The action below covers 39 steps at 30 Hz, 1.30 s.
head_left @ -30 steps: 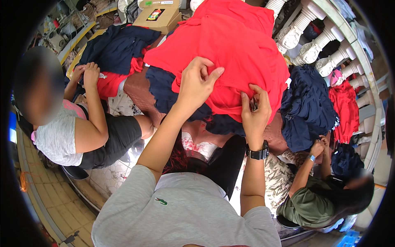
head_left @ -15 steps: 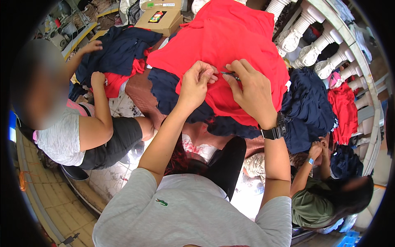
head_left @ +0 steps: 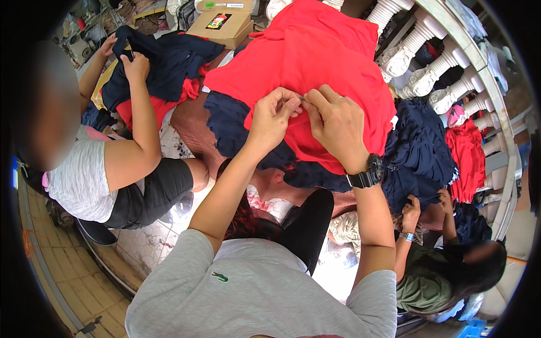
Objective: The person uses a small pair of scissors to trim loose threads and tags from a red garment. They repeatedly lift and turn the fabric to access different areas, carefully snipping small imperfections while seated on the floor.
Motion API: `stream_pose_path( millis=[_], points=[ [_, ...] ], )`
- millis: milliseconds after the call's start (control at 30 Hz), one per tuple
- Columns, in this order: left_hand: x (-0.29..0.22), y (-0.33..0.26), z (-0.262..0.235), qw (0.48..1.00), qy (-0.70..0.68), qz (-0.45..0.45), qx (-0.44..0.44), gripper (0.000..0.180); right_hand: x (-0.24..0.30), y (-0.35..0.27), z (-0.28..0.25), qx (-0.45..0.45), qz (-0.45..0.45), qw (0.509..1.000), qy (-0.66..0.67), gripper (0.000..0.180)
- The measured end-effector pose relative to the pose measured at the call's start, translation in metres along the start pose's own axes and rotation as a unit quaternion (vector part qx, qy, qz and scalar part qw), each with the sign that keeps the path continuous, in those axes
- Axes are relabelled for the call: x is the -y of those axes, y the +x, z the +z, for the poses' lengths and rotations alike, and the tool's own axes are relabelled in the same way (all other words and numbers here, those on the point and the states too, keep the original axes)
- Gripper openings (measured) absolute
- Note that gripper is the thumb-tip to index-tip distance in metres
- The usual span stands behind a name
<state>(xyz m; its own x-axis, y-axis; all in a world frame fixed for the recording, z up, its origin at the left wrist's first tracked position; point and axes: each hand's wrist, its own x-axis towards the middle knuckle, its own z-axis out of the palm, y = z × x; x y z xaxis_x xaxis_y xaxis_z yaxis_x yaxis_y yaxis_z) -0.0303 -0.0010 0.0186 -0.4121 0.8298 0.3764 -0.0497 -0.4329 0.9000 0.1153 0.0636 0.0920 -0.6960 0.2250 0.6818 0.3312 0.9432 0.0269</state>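
- Both hands meet over the red cloth: the left hand [head_left: 271,118] has its grip pressed together, pinching a small fold of the fabric, and the right hand [head_left: 337,125] pinches the same spot from the other side, where a small dark thing shows between the fingertips, too small to tell what it is.
- Red cloth [head_left: 315,62] lies spread across the middle of the pile, far from the body, probably laid flat so that one spot can be worked.
- Dark blue clothes [head_left: 420,152] lie heaped under and to the right of it.
- Cardboard box [head_left: 225,25] sits far left, beyond the pile.
- Black wristwatch [head_left: 366,173] sits on the right wrist.
- Another person's hands [head_left: 135,65] at far left grip a dark blue garment [head_left: 169,62].
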Motion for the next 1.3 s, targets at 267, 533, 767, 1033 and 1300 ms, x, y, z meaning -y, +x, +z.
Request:
stream_pose_path(
  millis=[267, 533, 767, 1033, 1300],
  points=[
    [-0.033, -0.019, 0.0, 0.984, 0.167, 0.068, 0.002, 0.019, 0.015, -0.038, -0.02, -0.145, 0.281, 0.929, 0.192, 0.021],
    [-0.01, -0.02, 0.019, 0.934, 0.325, 0.15, 0.007, 0.018, 0.025, -0.079, 0.015, -0.172, 0.408, 0.869, 0.219, 0.026],
    [-0.02, -0.012, 0.039, 0.931, 0.324, 0.167, -0.021, 0.012, 0.024, -0.085, 0.026, -0.2, 0.397, 0.869, 0.219, 0.029],
    [0.0, -0.01, 0.014, 0.997, 0.038, 0.056, 0.034, 0.009, 0.019, -0.089, 0.026, -0.19, 0.403, 0.862, 0.241, 0.029],
    [-0.014, -0.024, 0.024, 0.94, 0.319, 0.108, -0.049, 0.016, 0.02, -0.09, 0.025, -0.187, 0.411, 0.857, 0.249, 0.029]
  ],
)
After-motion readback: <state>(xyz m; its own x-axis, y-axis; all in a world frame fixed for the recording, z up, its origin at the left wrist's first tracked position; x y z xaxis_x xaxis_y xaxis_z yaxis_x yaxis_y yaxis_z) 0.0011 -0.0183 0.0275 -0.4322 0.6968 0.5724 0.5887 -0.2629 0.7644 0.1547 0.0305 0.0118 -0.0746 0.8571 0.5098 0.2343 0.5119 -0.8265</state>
